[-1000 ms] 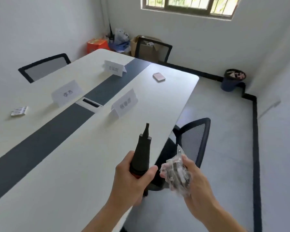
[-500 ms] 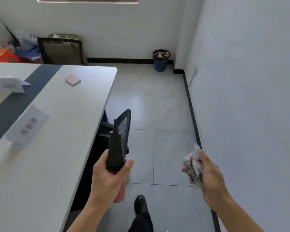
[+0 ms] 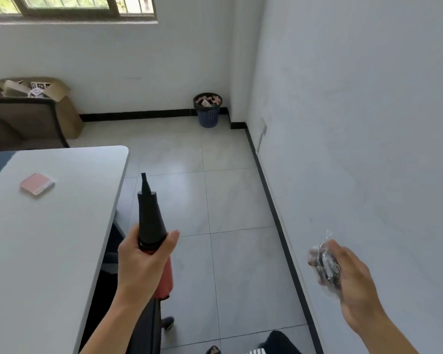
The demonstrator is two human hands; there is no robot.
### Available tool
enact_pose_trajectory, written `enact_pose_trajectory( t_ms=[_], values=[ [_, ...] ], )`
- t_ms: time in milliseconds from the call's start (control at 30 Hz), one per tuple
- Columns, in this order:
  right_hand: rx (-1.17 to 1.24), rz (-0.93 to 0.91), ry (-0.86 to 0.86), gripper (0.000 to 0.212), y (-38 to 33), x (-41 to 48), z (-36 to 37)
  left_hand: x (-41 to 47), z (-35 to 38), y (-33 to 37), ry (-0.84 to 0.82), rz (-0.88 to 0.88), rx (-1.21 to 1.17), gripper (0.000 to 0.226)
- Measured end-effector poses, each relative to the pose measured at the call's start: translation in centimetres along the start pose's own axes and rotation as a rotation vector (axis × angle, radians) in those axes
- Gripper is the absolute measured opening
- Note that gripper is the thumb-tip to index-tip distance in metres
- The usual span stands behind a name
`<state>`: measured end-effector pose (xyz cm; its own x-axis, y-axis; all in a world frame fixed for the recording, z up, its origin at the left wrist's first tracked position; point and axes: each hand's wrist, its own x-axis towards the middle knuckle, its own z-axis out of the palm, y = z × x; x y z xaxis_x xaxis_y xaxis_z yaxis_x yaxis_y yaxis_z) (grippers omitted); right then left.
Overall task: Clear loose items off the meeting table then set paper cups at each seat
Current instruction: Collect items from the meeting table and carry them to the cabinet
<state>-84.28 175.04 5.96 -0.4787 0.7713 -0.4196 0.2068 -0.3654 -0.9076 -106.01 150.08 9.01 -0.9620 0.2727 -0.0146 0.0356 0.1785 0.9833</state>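
My left hand (image 3: 141, 261) grips a black and red hand pump (image 3: 150, 221) upright, its black nozzle pointing up beside the table edge. Off to the right, near the wall, my right hand (image 3: 348, 274) holds a clear plastic bag of small dark parts (image 3: 326, 267). The white meeting table (image 3: 62, 238) fills the lower left, and a pink card pack (image 3: 37, 183) lies on it near its far corner. No paper cups are in view.
A dark blue waste bin (image 3: 208, 109) full of scraps stands in the far corner. A black mesh chair (image 3: 23, 118) and a brown cardboard box (image 3: 49, 98) sit at the table's far end. Tiled floor (image 3: 215, 200) runs between table and right wall. Feet show at the bottom edge.
The view has swung right, away from the table and name cards, toward the floor and the corner bin. Both hands have drawn apart, the right one moving toward the wall.
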Motion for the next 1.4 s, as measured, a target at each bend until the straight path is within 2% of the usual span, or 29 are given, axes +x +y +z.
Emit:
enact_pose_trajectory(
  t_ms=[100,200,300,400,533,633,700,800,933,1167,1400],
  values=[
    [-0.03,0.022,0.006,0.093,-1.4,5.0,1.3,4.2,1.1,-0.3,0.029,-0.007,0.042,0.022],
    [-0.085,0.03,-0.029,0.1,-2.9,11.4,3.5,8.5,1.9,-1.4,0.097,-0.044,0.081,0.02],
    [-0.126,0.056,-0.147,0.074,-4.8,18.4,7.1,12.6,2.7,-2.0,0.203,-0.07,0.132,0.021],
    [-0.228,0.091,-0.292,0.067,-7.3,25.2,12.2,17.0,3.5,-2.2,0.318,-0.096,0.177,0.022],
    [-0.391,0.08,-0.518,0.041,-10.8,32.4,20.5,21.5,3.6,-1.6,0.469,-0.122,0.188,0.021],
    [-0.511,0.043,-0.691,0.046,-12.8,35.7,27.5,23.0,2.1,-2.3,0.621,-0.195,0.166,0.02],
    [-0.567,0.032,-0.751,0.041,-13.3,37.5,32.5,24.0,0.2,-3.8,0.717,-0.256,0.176,0.018],
    [-0.583,0.012,-0.84,0.027,-13.0,38.7,40.1,26.6,-3.0,-5.0,0.836,-0.328,0.142,0.023],
    [-0.586,0.013,-0.893,0.026,-11.5,37.5,49.2,31.0,-7.7,-5.6,0.929,-0.356,0.096,0.022],
    [-0.647,-0.014,-1.093,0.029,-12.5,34.8,63.1,36.7,-14.0,-4.4,1.044,-0.333,0.056,0.023],
    [-0.855,-0.052,-1.369,0.026,-9.8,34.2,76.6,36.9,-16.3,-5.5,1.324,-0.45,0.025,0.042]
  ],
)
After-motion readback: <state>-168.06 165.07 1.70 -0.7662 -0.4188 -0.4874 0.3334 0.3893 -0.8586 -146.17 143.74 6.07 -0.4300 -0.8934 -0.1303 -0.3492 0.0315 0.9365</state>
